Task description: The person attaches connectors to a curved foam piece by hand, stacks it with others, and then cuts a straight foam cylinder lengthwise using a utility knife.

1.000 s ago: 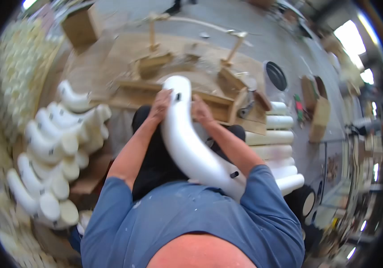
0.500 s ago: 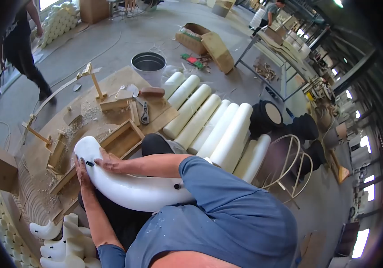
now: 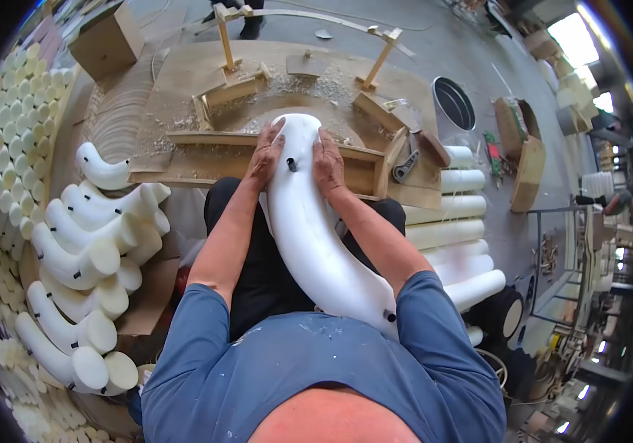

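Head, left hand [image 3: 265, 157], right hand [image 3: 328, 164] clasping tube [image 3: 308, 232]

A workshop, with shavings-strewn board [image 3: 206, 74] and stacked white foam-like pieces [image 3: 80, 251].

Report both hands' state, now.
Left hand: gripping one side of the curved white foam piece.
Right hand: gripping the opposite side of it.

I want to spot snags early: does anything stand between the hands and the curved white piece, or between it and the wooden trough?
Nothing visible does. The left hand and right hand rest directly on the sides of the white piece, whose far end overlaps the wooden trough in view; whether these two touch is hidden.
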A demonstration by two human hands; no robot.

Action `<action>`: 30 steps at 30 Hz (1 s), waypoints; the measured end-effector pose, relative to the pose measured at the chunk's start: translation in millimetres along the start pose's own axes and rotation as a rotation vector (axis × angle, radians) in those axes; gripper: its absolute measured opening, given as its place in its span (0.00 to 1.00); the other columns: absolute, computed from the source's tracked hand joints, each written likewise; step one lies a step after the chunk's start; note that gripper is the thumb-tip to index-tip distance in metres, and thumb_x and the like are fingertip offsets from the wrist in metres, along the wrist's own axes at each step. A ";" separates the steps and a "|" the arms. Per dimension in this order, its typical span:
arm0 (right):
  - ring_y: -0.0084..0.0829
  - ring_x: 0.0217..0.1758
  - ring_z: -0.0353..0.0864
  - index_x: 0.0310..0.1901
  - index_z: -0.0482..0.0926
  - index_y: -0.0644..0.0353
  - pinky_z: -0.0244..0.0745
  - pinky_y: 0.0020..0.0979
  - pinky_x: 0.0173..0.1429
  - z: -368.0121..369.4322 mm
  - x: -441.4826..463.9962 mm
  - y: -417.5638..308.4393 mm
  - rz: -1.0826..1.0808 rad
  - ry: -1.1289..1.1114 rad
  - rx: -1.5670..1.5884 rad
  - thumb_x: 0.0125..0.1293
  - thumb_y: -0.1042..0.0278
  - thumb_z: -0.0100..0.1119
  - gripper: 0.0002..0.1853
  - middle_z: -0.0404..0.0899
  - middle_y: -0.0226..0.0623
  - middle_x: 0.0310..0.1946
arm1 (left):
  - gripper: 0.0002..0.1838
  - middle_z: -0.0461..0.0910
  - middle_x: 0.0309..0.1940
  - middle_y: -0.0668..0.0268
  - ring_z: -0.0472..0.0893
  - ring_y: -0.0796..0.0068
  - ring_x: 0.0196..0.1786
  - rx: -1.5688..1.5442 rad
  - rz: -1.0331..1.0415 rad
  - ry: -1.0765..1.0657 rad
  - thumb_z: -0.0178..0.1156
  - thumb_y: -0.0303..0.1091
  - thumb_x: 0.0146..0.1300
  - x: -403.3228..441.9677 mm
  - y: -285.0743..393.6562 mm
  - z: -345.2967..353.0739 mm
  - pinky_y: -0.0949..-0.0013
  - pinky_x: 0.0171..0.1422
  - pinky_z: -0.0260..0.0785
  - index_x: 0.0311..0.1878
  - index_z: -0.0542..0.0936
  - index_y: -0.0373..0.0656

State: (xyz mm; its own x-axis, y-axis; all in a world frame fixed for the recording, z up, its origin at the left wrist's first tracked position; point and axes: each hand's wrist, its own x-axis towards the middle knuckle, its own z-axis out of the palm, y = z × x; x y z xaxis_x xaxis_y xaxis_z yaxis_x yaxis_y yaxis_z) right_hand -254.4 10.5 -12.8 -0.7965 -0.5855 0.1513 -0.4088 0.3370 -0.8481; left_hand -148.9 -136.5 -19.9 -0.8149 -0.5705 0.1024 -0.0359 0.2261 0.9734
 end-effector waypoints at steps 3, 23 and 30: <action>0.51 0.77 0.65 0.73 0.68 0.67 0.54 0.39 0.81 1.6 7.2 -0.8 0.009 -0.027 0.031 0.79 0.58 0.45 0.28 0.70 0.56 0.71 | 0.27 0.48 0.82 0.43 0.51 0.50 0.84 0.028 -0.050 -0.051 0.47 0.43 0.81 4.5 1.8 -2.5 0.61 0.85 0.43 0.79 0.66 0.52; 0.56 0.70 0.71 0.75 0.66 0.58 0.67 0.45 0.73 6.6 19.2 18.6 -0.020 -0.191 -0.082 0.76 0.61 0.47 0.28 0.68 0.61 0.67 | 0.26 0.52 0.77 0.37 0.59 0.34 0.76 0.318 0.037 -0.067 0.51 0.45 0.77 23.2 -9.9 5.5 0.50 0.82 0.52 0.76 0.70 0.57; 0.52 0.74 0.66 0.76 0.64 0.62 0.59 0.41 0.79 -2.9 37.7 16.6 -0.047 -0.236 0.076 0.66 0.57 0.51 0.37 0.67 0.56 0.70 | 0.26 0.59 0.75 0.42 0.61 0.42 0.76 0.495 0.127 -0.083 0.51 0.46 0.76 33.4 -2.3 13.4 0.50 0.81 0.52 0.74 0.71 0.54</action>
State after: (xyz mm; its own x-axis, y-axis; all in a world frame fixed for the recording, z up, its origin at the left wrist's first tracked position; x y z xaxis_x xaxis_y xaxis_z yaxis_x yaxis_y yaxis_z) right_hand -292.6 -3.8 -19.7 -0.6476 -0.7582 0.0763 -0.4012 0.2541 -0.8800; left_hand -183.7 -145.5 -21.5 -0.8732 -0.4538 0.1775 -0.1863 0.6475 0.7389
